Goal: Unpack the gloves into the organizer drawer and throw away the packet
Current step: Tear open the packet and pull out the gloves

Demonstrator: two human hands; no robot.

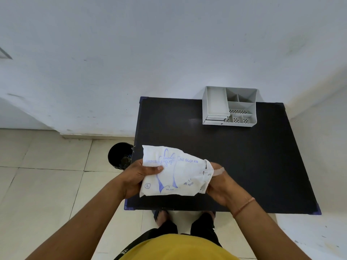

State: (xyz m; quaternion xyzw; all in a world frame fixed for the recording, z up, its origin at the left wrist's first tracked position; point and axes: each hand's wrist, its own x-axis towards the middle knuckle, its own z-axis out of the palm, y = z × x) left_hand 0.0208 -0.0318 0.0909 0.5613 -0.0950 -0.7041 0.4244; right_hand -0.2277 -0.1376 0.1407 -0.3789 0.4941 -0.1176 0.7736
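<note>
Head view, one frame.

Item 1: packet (175,171), white plastic with blue print reading disposable polyethylene gloves. Held in the air over the near left part of the bench (262,156), long axis running left to right between the two hands, printed face up.

Item 2: left hand (139,175). Closed on the packet's left end, thumb pressed across the top face, fingers hidden underneath.

Item 3: right hand (223,184). At the packet's right end, where the plastic looks torn or crumpled. Fingertips pinch there; a pale translucent edge shows at them, possibly a glove coming out, though the blur does not settle it.

Item 4: organizer (230,106), grey, many open compartments, at the far side of the bench from the packet, against the wall. A small drawer (216,119) sits at its lower left front corner, apparently pulled slightly open. It lies ahead and to the right of the packet; the right hand is the nearer one for the carry.

Item 5: bin (120,156), black, on the floor just left of the packet, closest to the left hand.

Status, by judgement: gloves not yet in the drawer; opening or extraction under way.
</note>
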